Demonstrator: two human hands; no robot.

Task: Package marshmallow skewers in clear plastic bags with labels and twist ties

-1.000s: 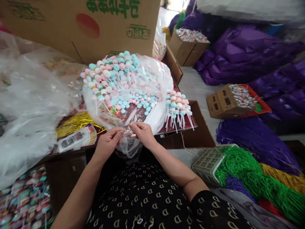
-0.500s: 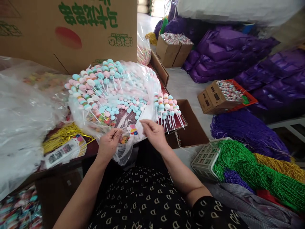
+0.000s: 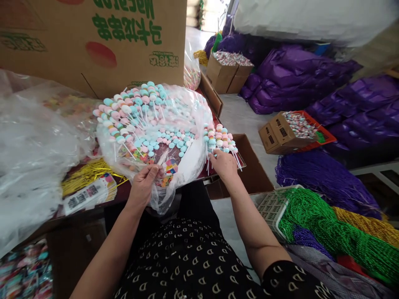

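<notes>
Clear plastic bag (image 3: 164, 198) gathers in the person's left hand (image 3: 144, 185), whose fingers close around the bunched film at the near edge of the load. Inside the bag, a fan of pink, blue and white candy sticks (image 3: 140, 120) lies on a dark red board (image 3: 208, 173), with white sticks pointing toward the middle. The right hand (image 3: 223, 165) rests against a second bunch of candy sticks (image 3: 218, 139) just outside the bag's right edge; its fingers are slightly curled, but whether they grip cannot be told.

Gold tinsel strands (image 3: 87, 182) and a stack of printed cards (image 3: 89, 196) lie near left, beside a large sheet of clear plastic (image 3: 31, 158). A big cardboard carton (image 3: 93, 50) stands beyond the bag. To the right are a white plastic basket (image 3: 269, 211) under green bead strands (image 3: 324, 228), purple fringe strands (image 3: 321, 178), purple sacks (image 3: 296, 79) and a small cardboard box of candy (image 3: 282, 133).
</notes>
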